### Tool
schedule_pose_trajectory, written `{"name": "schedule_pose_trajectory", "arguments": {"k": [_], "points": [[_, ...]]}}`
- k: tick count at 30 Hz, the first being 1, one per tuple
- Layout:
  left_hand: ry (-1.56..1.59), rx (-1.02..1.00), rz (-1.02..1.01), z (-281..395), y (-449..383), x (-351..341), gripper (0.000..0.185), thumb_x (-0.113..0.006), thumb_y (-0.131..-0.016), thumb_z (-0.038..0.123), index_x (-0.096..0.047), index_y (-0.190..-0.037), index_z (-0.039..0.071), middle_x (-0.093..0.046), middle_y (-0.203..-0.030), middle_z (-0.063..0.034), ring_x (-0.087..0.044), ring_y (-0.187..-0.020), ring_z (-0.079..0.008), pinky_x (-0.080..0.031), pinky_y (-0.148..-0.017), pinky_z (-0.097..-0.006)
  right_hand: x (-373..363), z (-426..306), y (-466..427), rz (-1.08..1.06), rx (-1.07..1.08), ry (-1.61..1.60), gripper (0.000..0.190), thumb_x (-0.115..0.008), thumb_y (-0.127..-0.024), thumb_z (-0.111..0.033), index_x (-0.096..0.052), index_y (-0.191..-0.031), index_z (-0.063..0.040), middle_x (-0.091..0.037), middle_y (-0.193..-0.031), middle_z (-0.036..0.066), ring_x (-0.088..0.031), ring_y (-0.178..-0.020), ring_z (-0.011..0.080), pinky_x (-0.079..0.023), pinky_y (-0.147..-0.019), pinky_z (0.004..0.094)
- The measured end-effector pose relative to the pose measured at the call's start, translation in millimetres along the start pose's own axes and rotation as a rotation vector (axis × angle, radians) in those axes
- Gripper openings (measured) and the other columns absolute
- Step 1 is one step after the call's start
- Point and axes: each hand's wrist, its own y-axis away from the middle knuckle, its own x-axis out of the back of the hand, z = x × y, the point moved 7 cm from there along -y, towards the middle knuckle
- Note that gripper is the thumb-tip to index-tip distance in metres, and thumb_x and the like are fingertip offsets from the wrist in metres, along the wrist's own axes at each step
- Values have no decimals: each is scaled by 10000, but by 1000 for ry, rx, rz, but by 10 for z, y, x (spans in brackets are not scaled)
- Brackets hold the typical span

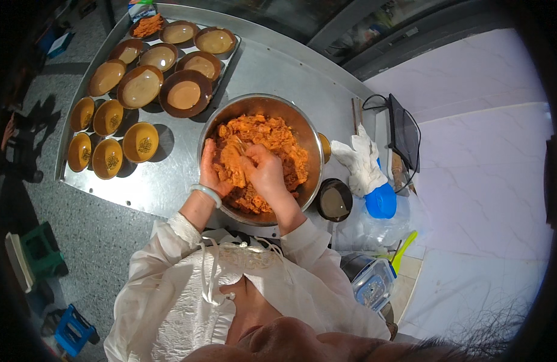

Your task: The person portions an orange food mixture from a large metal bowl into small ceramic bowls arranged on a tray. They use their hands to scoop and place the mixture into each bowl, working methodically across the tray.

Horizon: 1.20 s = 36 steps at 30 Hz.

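A large round metal basin stands before me, with orange-coated food in it that looks like seasoned meat. Inside the basin's left part, my left hand cups a clump of this food. A pale bangle circles my left wrist. My right hand bends its fingers onto the same clump, pinching at its upper right side; the fingertips are partly hidden. Just right of the basin sits a dark bowl with a greyish inside.
Several brown bowls fill a tray at the upper left; one bowl holds orange food. Several smaller yellow-brown bowls stand below them. At the right are a white cloth, a blue container and a black cooktop with a cord.
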Motion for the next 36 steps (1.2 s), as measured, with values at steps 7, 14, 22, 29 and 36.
{"name": "schedule_pose_trajectory", "arguments": {"k": [7, 14, 22, 29, 36], "points": [[-26, 15, 66, 19, -15, 42, 606, -445, -897, 505, -449, -1299, 50, -521, -1276, -129, -506, -1150, -302, -392, -1000, -430, -60, -294, 260, -195, 330, 170, 245, -613, -806, -171, -632, -1045, -121, -579, -945, 128, -598, -816, 338, -496, -685, 400], [60, 1, 65, 28, -23, 31, 580, -471, -897, 475, -433, -1318, 77, -474, -1328, -120, -460, -1201, -307, -366, -1017, -463, 420, 1246, 397, -568, 174, 1231, 120, -582, -718, -168, -650, -808, -129, -578, -849, 72, -611, -769, 277, -514, -613, 351], [20, -27, 54, 53, -23, 4, 570, -462, -905, 466, -427, -1319, 75, -478, -1320, -125, -466, -1195, -307, -379, -1009, -459, 809, 1419, 160, -253, 15, 354, 106, -586, -777, -97, -638, -870, -93, -596, -853, 42, -572, -718, 184, -494, -599, 295], [13, -30, 60, 59, -21, -14, 568, -453, -910, 466, -429, -1315, 68, -482, -1314, -129, -476, -1186, -306, -390, -999, -457, 683, 1667, 101, -230, -558, -437, 160, -590, -831, -83, -608, -986, -52, -615, -849, 33, -576, -683, 134, -483, -604, 276], [28, -37, 76, 46, -67, 87, 586, -488, -884, 478, -436, -1308, 77, -482, -1307, -129, -477, -1175, -310, -393, -993, -464, 726, 1332, 105, 12, -68, 361, 139, -614, -768, -95, -637, -900, -61, -621, -923, 197, -592, -806, 372, -487, -711, 428]]}}
